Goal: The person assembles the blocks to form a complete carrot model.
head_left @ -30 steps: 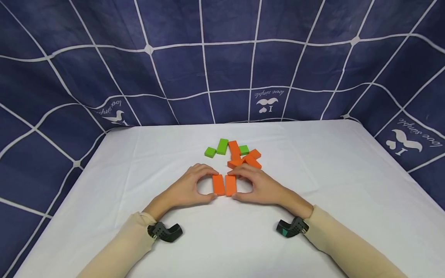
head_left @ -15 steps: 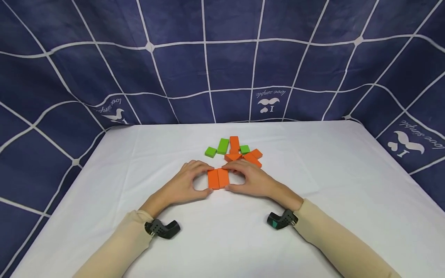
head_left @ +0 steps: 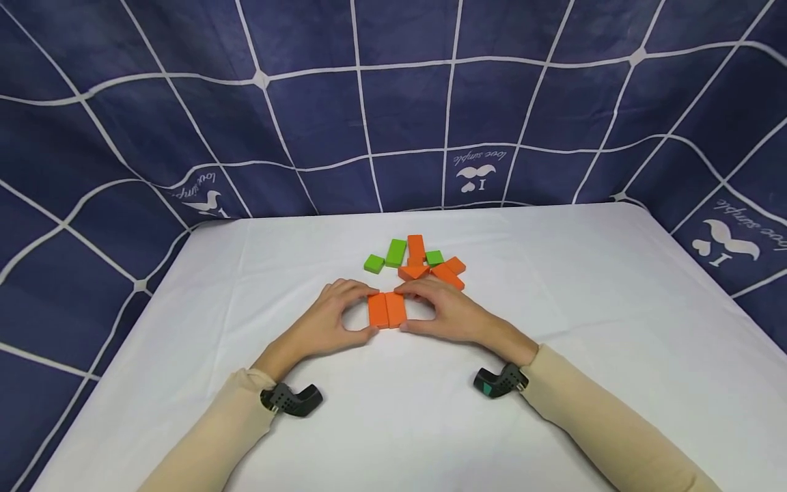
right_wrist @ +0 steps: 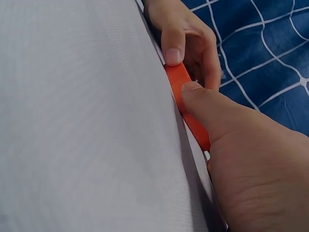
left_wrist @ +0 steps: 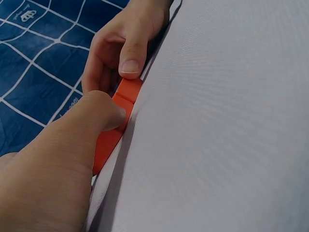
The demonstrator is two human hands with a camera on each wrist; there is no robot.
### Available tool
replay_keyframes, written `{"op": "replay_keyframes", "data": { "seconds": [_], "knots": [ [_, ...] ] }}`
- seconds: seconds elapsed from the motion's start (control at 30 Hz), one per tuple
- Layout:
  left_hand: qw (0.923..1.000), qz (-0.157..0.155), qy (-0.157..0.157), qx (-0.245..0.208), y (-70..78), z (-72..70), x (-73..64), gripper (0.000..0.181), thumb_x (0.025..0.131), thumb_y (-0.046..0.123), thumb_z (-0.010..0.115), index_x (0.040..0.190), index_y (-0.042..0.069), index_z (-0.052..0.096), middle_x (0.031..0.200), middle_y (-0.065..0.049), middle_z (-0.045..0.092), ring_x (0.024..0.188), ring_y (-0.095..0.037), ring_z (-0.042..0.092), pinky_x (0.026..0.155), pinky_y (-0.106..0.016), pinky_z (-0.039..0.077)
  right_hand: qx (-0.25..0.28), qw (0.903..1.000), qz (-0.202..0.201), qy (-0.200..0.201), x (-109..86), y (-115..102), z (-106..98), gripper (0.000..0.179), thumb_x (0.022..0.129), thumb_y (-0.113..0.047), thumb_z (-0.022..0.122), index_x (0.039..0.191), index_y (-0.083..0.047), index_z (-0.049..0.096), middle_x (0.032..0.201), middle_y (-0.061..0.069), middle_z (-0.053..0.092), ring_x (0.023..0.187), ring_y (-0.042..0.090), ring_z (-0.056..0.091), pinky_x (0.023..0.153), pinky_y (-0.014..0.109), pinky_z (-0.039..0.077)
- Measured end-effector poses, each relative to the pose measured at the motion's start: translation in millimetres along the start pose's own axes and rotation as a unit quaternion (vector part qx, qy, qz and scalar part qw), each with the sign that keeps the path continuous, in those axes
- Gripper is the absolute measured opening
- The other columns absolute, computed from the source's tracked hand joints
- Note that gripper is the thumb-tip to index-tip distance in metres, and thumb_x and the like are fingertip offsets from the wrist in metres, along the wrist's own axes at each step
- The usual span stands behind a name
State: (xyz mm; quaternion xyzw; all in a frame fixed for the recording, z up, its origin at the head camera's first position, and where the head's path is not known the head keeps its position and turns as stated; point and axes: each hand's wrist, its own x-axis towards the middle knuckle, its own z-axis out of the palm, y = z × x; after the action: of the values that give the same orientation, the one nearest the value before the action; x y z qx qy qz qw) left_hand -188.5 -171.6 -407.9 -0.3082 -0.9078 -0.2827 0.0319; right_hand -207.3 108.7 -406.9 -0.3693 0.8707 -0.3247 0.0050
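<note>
Two orange rectangular blocks lie side by side on the white cloth, their long edges touching. My left hand (head_left: 326, 321) pinches the left orange block (head_left: 378, 311) between thumb and fingers at its near and far ends. With the same kind of pinch, my right hand (head_left: 451, 313) holds the right orange block (head_left: 396, 310). In the left wrist view the left thumb presses the near end of an orange block (left_wrist: 107, 147), and the other hand's thumb rests on its neighbour. The right wrist view shows the right thumb against an orange block (right_wrist: 197, 130) too.
Just beyond the hands lies a loose group: an orange triangular block (head_left: 413, 272), an upper orange block (head_left: 416, 247), a slanted orange block (head_left: 447, 277), and green blocks (head_left: 396, 253). A white cloth (head_left: 393, 424) covers the table; a blue checked curtain (head_left: 406, 109) stands behind.
The two orange blocks, apart a second ago, now touch. Both hands shifted a little left and away with them. The orange pieces behind the right hand were nudged farther back.
</note>
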Motion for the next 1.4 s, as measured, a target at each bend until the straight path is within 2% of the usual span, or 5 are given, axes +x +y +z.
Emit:
{"op": "replay_keyframes", "data": {
  "seconds": [0.43, 0.73, 1.07, 1.23, 1.4],
  "knots": [
    [0.9999, -0.008, 0.007, 0.006, -2.2, 4.2, -9.0, 0.061, 0.084, 0.041, 0.080, 0.138, 0.017, 0.064, 0.135, 0.000, 0.062, 0.129, -0.021, 0.051, 0.114, -0.051, 0.035, 0.006, 0.9999, -0.010, -0.006, -0.3, -3.4, 3.9, 0.059, 0.088, -0.043, 0.081, 0.139, -0.020, 0.063, 0.138, -0.010, 0.061, 0.123, 0.008, 0.055, 0.106, 0.036, 0.048],
    [0.9998, -0.009, 0.015, 0.010, -1.0, 7.0, -9.7, 0.064, 0.082, 0.041, 0.081, 0.139, 0.017, 0.063, 0.135, 0.001, 0.063, 0.123, -0.018, 0.052, 0.109, -0.049, 0.043, 0.052, 0.9952, -0.050, 0.067, -4.8, -0.1, -0.5, 0.049, 0.089, -0.028, 0.081, 0.134, -0.013, 0.067, 0.129, -0.002, 0.067, 0.107, 0.013, 0.066, 0.096, 0.031, 0.055],
    [0.9998, -0.009, 0.016, 0.009, 1.1, 9.2, -6.6, 0.061, 0.082, 0.042, 0.082, 0.135, 0.020, 0.063, 0.133, 0.003, 0.063, 0.121, -0.016, 0.052, 0.108, -0.048, 0.045, 0.011, 0.9908, -0.021, 0.133, -17.8, 38.5, -32.1, 0.036, 0.090, -0.021, 0.079, 0.124, -0.014, 0.071, 0.112, 0.000, 0.070, 0.097, 0.014, 0.059, 0.084, 0.030, 0.053],
    [0.9998, -0.004, 0.017, 0.011, 1.8, 7.8, -4.6, 0.060, 0.082, 0.041, 0.082, 0.135, 0.019, 0.064, 0.132, 0.003, 0.063, 0.122, -0.016, 0.052, 0.108, -0.047, 0.044, -0.016, 0.9926, -0.005, 0.121, -25.5, 56.8, -45.4, 0.038, 0.090, -0.023, 0.078, 0.127, -0.019, 0.071, 0.121, -0.005, 0.070, 0.106, 0.014, 0.056, 0.091, 0.034, 0.048],
    [0.9997, -0.005, 0.017, 0.017, 1.7, 5.9, -3.2, 0.060, 0.082, 0.041, 0.081, 0.135, 0.020, 0.064, 0.133, 0.003, 0.063, 0.122, -0.016, 0.052, 0.109, -0.048, 0.044, -0.021, 0.9974, 0.015, 0.068, -28.6, 63.2, -51.1, 0.046, 0.091, -0.022, 0.074, 0.136, -0.021, 0.067, 0.136, -0.005, 0.065, 0.125, 0.020, 0.048, 0.104, 0.046, 0.044]
  ]
}}
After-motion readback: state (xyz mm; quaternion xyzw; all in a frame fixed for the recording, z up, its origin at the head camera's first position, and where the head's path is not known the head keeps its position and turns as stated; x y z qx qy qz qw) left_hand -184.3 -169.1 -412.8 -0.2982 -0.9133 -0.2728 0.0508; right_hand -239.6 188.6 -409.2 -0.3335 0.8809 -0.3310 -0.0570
